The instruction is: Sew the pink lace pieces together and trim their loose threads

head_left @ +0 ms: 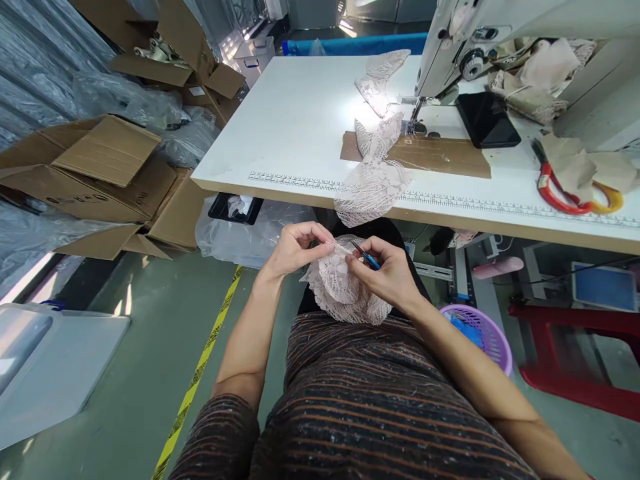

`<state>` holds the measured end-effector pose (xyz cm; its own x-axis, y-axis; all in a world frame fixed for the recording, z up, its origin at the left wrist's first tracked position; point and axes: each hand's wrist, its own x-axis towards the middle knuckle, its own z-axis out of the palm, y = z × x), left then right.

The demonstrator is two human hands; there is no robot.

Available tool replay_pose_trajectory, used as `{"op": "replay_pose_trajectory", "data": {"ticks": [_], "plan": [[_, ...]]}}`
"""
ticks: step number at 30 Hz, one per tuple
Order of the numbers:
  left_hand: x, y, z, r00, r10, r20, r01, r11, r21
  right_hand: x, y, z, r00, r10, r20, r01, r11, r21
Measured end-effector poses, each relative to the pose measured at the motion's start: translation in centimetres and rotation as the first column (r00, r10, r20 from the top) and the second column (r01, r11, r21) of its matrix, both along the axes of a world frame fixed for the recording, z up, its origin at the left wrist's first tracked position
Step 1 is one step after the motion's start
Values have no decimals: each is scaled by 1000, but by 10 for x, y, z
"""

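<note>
My left hand (303, 248) pinches the edge of a pale pink lace piece (345, 283) between thumb and fingers. The lace lies gathered in my lap, below the table edge. In my right hand (383, 272) are small blue-handled thread snips (369, 259), their dark tips pointing up and left by the lace. The fingers of that hand also touch the lace edge. A chain of similar lace pieces (375, 180) runs from beside the sewing machine's needle (414, 120) down over the table's front edge.
On the white table (280, 127) are a cardboard strip (440, 157), a black phone (487, 120) and red-and-yellow-handled scissors (567, 197). Open cartons (100, 173) stand at left. A purple basket (493, 340) and a red stool (555, 380) are below right.
</note>
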<state>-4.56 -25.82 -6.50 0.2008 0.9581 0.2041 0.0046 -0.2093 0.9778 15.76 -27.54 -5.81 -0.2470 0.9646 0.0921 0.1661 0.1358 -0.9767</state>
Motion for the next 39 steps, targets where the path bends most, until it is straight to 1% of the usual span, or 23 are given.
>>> {"op": "replay_pose_trajectory", "data": {"ticks": [3,8,14,21,25,28,31,35,39], "plan": [[0,0,1,999,23,-30,-24,999,-25,-1,1,0,1000,-8,-18,8,1000,-24],[-5,1,2,1000,14,-24,-15,998,-59,-1,5,-5,993,-12,-115,3,997,-78],[-8,2,5,997,-6,-76,2,999,-49,0,9,-6,995,6,-99,-13,997,-77],[-9,4,5,994,19,-110,-23,999,-37,-1,14,-8,990,-11,-138,-11,988,-155],[-11,5,7,992,-3,-124,1,1000,-13,-2,18,-7,989,27,-143,-56,979,-197],[-11,5,10,992,-39,-124,38,999,-16,-2,21,-6,986,59,-155,-92,971,-219],[-11,6,13,992,-46,-121,44,999,-24,-2,24,-6,982,75,-172,-116,962,-246],[-13,8,15,991,-62,-122,57,997,-45,-1,26,-6,968,137,-209,-198,930,-310],[-14,9,15,986,-62,-158,52,997,-65,-1,26,-3,958,138,-250,-226,904,-364]]}}
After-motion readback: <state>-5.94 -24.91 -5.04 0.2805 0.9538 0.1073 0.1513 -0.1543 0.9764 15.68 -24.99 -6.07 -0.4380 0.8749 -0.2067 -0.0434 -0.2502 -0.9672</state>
